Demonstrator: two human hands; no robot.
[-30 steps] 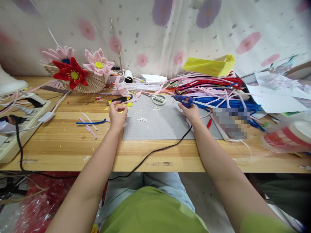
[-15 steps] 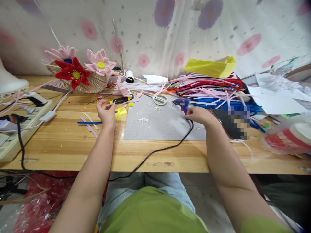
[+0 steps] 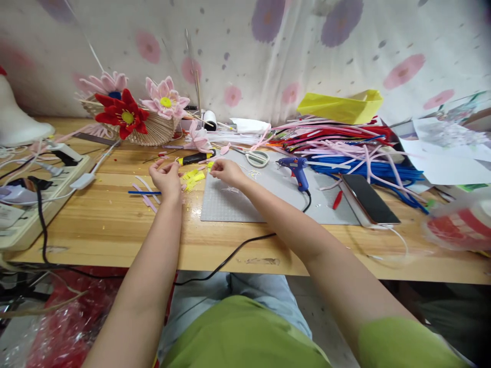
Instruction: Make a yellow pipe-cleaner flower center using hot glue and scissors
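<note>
1. At the left edge of the flat grey gridded cutting mat (image 3: 245, 209), a small round bright-yellow disc (image 3: 210, 164) lies by the fingertips of the right hand (image 3: 227, 172); whether they grip it cannot be told.
2. Left hand (image 3: 168, 179): apart from the right, fingers curled in beside a loose pile of bright-yellow fringed strips (image 3: 194, 176). Any small item between its fingertips is too small to make out.
3. Done, as judged: three fuzzy flowers look complete at the fan of pale wooden sticks (image 3: 161, 132), namely one red with a yellow centre (image 3: 125, 115), one pink with a yellow centre (image 3: 164, 102), one pink with a blue centre (image 3: 103, 83).
4. Left, as judged: the yellow strips and disc look loose and unattached. Blue-and-purple plastic glue gun (image 3: 299, 171) rests on the mat, in neither hand.
5. Surface: pale wooden tabletop (image 3: 230, 253), flecked with yellow scraps. White-handled scissors (image 3: 258, 159) lie at the mat's far side; bundled blue fuzzy stems (image 3: 368, 168) and a dark-screened phone (image 3: 370, 198) lie to the right.
6. Room: white curtain with pink and purple blooms (image 3: 233, 51) hangs behind; cream power strip (image 3: 42, 204) sits at far left.
</note>
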